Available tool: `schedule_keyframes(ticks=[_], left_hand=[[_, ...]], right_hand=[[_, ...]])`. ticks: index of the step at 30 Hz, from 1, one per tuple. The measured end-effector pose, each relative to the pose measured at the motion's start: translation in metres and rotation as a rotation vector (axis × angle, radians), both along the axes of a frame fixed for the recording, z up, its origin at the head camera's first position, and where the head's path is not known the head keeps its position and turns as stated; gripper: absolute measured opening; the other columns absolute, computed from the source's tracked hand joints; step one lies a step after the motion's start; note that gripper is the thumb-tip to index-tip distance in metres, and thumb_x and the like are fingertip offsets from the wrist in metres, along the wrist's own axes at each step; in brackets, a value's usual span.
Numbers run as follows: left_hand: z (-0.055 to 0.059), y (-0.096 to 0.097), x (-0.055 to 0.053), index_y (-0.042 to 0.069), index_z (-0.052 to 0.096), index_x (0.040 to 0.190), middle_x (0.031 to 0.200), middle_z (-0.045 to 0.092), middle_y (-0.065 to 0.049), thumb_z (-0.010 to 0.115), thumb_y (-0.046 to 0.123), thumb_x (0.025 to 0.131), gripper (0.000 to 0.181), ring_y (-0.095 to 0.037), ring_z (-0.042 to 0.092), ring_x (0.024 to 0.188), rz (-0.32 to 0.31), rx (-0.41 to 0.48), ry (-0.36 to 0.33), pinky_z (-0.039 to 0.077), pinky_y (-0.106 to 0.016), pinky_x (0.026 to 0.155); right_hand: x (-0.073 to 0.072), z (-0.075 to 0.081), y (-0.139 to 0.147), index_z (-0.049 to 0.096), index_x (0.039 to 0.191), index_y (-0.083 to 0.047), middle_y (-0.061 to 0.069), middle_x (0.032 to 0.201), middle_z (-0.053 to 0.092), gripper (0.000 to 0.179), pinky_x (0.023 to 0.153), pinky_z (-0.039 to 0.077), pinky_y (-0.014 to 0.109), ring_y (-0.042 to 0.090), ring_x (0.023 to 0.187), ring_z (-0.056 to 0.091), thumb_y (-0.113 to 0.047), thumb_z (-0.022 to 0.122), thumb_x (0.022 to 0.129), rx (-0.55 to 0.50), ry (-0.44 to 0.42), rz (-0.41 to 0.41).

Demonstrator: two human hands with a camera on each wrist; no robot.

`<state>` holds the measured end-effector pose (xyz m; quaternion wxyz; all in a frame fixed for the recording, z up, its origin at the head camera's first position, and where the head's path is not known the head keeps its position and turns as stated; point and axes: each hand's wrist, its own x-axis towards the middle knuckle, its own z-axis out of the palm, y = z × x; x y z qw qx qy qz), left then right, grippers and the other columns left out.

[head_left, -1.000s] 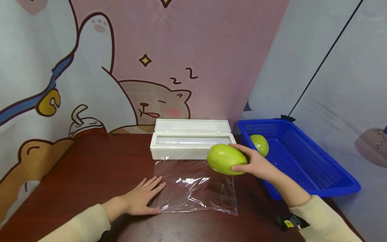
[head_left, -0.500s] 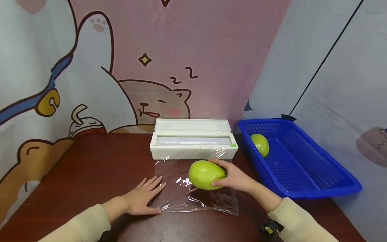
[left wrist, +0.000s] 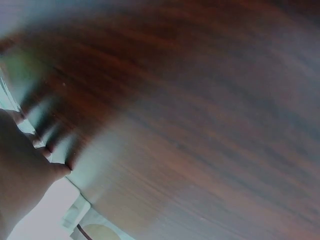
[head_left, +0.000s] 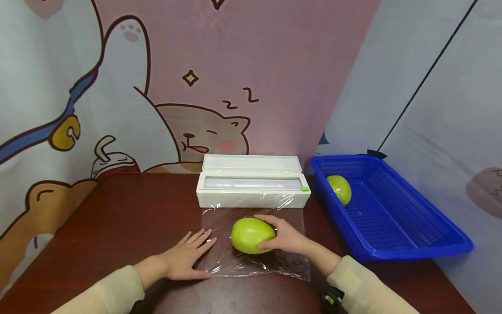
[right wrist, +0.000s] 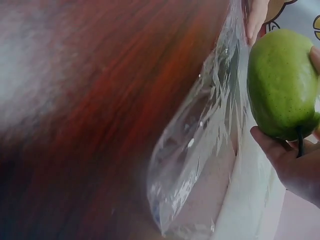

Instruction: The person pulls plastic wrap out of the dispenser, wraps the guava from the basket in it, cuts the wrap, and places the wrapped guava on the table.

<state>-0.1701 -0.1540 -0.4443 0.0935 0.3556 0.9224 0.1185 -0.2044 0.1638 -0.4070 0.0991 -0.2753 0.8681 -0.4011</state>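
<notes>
My right hand grips a green pear from its right side, thumb in front and fingers behind. The right wrist view shows the pear with its dark stem and speckled skin. It is over the middle of a clear sheet of plastic wrap; whether it touches the wrap I cannot tell. My left hand lies flat with fingers spread, fingertips and thumb at the wrap's left edge. The wrap runs out of a white cling film dispenser whose lid stands raised.
To the right stands a blue plastic basket with another green fruit at its left wall. A green slider sits at the dispenser's right end. Dark wooden table spreads out to the left. A cartoon-printed curtain hangs behind.
My right hand has carried the pear left and down, from beside the basket to low over the wrap's middle. My left hand has stayed in place.
</notes>
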Motion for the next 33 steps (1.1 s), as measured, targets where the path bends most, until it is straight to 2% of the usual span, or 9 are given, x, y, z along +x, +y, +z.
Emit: schedule_keyframes(ticks=[8,17,21,25,28,31,33], left_hand=[[-0.002,-0.001,-0.002,0.009,0.029,0.147,0.154,0.021,-0.017,0.053,0.065,0.082,0.089,-0.038,0.019,0.141,0.002,-0.009,-0.011,0.018,-0.062,0.109],[0.004,-0.001,0.000,0.009,0.028,0.147,0.155,0.019,-0.017,0.055,0.063,0.082,0.089,-0.038,0.017,0.142,0.008,-0.007,-0.023,0.019,-0.061,0.110],[0.006,-0.001,0.001,0.009,0.027,0.147,0.154,0.018,-0.019,0.059,0.064,0.079,0.093,-0.041,0.018,0.141,0.001,0.025,-0.013,0.022,-0.061,0.109],[0.007,0.000,0.003,0.013,0.028,0.147,0.154,0.016,-0.022,0.068,0.062,0.071,0.099,-0.048,0.017,0.138,-0.027,0.076,0.022,0.025,-0.065,0.105],[0.009,0.001,0.004,0.018,0.043,0.138,0.152,0.020,-0.021,0.075,0.055,0.068,0.086,-0.051,0.018,0.136,-0.071,0.107,0.089,0.024,-0.070,0.101],[0.011,0.004,0.004,0.024,0.060,0.116,0.147,0.031,-0.018,0.077,0.048,0.069,0.055,-0.050,0.024,0.134,-0.127,0.115,0.183,0.026,-0.071,0.099],[0.013,0.005,0.003,0.027,0.066,0.101,0.142,0.040,-0.015,0.077,0.044,0.070,0.037,-0.048,0.031,0.132,-0.176,0.117,0.264,0.028,-0.069,0.099]], right_hand=[[-0.003,-0.009,-0.007,0.046,0.137,-0.009,0.013,0.130,0.056,0.078,0.093,0.043,0.040,0.026,0.111,0.053,-0.029,0.080,0.070,0.007,-0.012,0.011],[-0.005,-0.011,-0.006,0.044,0.137,-0.007,0.015,0.127,0.056,0.078,0.093,0.042,0.042,0.027,0.110,0.052,-0.025,0.080,0.071,-0.031,-0.049,0.031],[-0.005,-0.012,-0.006,0.044,0.138,-0.007,0.015,0.127,0.056,0.078,0.094,0.042,0.041,0.026,0.110,0.052,-0.026,0.080,0.071,-0.027,-0.052,0.036],[-0.006,-0.012,-0.005,0.044,0.138,-0.007,0.015,0.127,0.056,0.078,0.094,0.042,0.041,0.026,0.111,0.052,-0.026,0.080,0.071,-0.023,-0.052,0.035],[-0.006,-0.013,-0.005,0.044,0.138,-0.008,0.015,0.126,0.056,0.078,0.094,0.042,0.041,0.026,0.110,0.052,-0.026,0.080,0.071,-0.020,-0.054,0.035],[-0.006,-0.012,-0.005,0.043,0.139,-0.008,0.015,0.126,0.057,0.079,0.093,0.043,0.040,0.026,0.109,0.053,-0.027,0.080,0.071,-0.005,-0.042,0.041],[-0.006,-0.011,-0.005,0.042,0.139,-0.007,0.015,0.128,0.056,0.081,0.094,0.043,0.041,0.026,0.111,0.053,-0.029,0.080,0.071,0.010,-0.024,0.046]])
